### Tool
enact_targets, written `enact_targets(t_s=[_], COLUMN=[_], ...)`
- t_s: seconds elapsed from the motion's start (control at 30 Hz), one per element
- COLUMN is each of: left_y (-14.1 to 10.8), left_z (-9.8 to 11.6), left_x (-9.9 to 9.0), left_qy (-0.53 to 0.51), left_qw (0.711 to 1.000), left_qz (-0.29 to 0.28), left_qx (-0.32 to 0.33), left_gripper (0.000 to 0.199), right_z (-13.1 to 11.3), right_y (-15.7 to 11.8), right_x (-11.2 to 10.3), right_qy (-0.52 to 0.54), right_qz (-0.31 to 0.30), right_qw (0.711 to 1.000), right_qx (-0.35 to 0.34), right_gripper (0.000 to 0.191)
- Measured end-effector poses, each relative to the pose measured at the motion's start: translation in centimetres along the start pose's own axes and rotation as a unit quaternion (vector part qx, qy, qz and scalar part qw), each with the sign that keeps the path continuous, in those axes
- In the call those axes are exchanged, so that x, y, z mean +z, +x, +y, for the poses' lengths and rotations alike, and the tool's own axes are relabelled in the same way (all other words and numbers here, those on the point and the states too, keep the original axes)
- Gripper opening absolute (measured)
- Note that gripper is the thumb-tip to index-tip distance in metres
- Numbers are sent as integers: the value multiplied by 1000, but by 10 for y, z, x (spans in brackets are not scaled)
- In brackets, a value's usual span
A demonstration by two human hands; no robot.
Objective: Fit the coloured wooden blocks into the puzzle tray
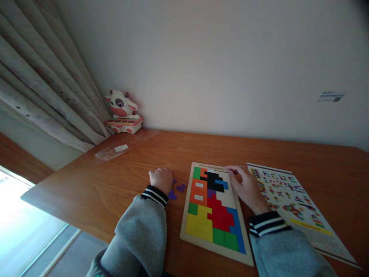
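A wooden block puzzle board lies on the table with coloured pieces in its frame; a few pale gaps show between them. My right hand is at the board's upper right corner, its thumb and forefinger bent onto the edge. Left of the board, my left hand rests low over the table, back upward, fingers curled. What is under those fingers, if anything, is hidden. Several loose purple pieces lie right beside it, between hand and board.
A printed pattern sheet lies right of the board, partly under my right forearm. A toy cow with a keyboard stands at the back left corner. In front of it is a clear plastic bag. The table's left edge slopes toward a curtain.
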State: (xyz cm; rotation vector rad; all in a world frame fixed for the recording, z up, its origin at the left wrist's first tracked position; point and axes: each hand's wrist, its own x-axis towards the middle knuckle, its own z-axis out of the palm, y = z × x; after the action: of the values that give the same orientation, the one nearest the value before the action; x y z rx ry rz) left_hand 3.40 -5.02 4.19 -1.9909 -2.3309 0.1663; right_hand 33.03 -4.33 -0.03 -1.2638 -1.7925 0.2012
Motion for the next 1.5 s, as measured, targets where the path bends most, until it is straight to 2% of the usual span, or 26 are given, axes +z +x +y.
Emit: enact_targets(t_s=[0.17,0.37,0.47,0.63,0.73,0.8,0.9,1.0,1.07,1.13,1.3,1.5], left_y=[0,2,2,7,15,21,27,28,27,26,29,39], left_z=[2,-3,-1,4,-2,-12,-26,-31,-29,-29,-35,-37], left_x=[-6,-3,1,2,2,2,3,5,7,9,11,21], left_qy=[-4,-9,-23,-60,-85,-126,-204,-240,-241,-231,-199,-198], left_qw=[1000,1000,999,989,974,953,906,871,857,856,880,891], left_qz=[1,25,28,38,52,71,89,72,57,51,52,92], left_qx=[22,-16,2,133,205,264,359,423,451,460,428,397], left_gripper=[33,53,54,39,35,34,34,36,34,36,50,35], right_z=[0,-1,-1,-1,-2,-2,-3,-2,-1,-1,-2,1], right_y=[0,1,1,0,0,1,1,1,1,1,1,-1], right_x=[0,-1,-1,0,-1,-1,-1,-1,0,0,-1,0], right_qy=[8,9,10,16,19,19,19,19,19,18,14,11], right_qz=[-6,-1,-7,-13,-7,-4,-4,-7,-6,-8,-17,-20], right_qw=[1000,1000,1000,1000,1000,1000,1000,1000,1000,1000,1000,1000], right_qx=[4,5,2,3,6,7,6,4,3,5,9,2], right_gripper=[22,22,22,23,23,22,21,21,21,21,22,22])
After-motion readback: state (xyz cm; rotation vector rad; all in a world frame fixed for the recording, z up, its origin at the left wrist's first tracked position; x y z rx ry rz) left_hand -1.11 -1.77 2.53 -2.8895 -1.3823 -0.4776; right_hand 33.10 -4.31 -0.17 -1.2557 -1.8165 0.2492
